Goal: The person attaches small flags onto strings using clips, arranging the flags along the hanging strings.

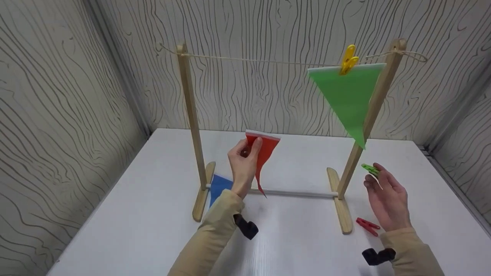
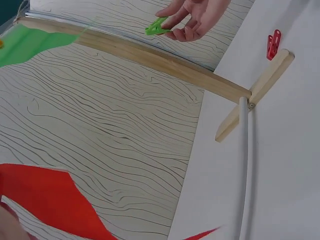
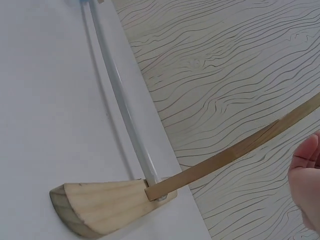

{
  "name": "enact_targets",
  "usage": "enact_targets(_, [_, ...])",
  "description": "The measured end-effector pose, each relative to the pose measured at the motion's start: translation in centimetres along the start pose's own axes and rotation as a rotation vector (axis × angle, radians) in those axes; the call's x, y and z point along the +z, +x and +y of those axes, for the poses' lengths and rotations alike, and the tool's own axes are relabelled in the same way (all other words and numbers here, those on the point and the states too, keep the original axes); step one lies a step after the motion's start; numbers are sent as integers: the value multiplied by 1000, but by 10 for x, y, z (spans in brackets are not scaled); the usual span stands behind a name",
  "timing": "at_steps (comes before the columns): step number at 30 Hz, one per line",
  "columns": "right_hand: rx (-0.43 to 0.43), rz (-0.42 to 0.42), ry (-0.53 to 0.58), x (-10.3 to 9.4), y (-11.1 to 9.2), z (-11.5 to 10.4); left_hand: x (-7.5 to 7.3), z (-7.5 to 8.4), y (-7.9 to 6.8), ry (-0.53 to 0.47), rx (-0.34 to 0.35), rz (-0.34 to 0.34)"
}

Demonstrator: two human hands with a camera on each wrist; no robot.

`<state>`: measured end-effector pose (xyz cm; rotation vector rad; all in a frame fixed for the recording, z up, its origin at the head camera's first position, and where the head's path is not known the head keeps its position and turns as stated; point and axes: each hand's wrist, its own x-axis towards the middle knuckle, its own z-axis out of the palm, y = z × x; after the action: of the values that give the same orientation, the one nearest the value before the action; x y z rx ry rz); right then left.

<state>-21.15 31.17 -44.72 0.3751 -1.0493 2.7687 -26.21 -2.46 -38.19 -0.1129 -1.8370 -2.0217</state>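
In the head view my left hand [image 1: 244, 165] pinches a red paper pennant [image 1: 266, 149] by its white-edged top, between the two posts and below the string. The pennant's tip curls downward. My right hand [image 1: 389, 195] holds a light green clothespin [image 1: 370, 170] at its fingertips, to the right of the right post. On the string [image 1: 245, 59] hangs a green pennant [image 1: 345, 97], clipped by a yellow clothespin [image 1: 348, 60] near the right post. The left wrist view also shows the green clothespin [image 2: 157, 26] between thumb and fingers.
A wooden stand [image 1: 193, 115] with two posts and a white crossbar [image 1: 299, 193] carries the string. Under my left forearm lies a blue pennant [image 1: 220, 188], partly hidden. A red clothespin [image 1: 368, 226] rests on the white table [image 1: 126, 199] beside the right foot. Patterned walls surround the table.
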Motion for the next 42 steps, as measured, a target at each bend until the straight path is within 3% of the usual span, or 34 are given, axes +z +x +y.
enact_targets(6, [-7,-75,134,5,2,-1,2,13,1,-71,-37,-14])
enact_targets(16, [-32,-87,268,24,6,2,1,26,5,-188,-61,0])
enact_targets(36, [-58,-288,341,67,10,-3,2,52,7,-309,-47,-53])
enact_targets(42, [-88,-290,343,81,16,-4,3,61,9,-310,-20,-70])
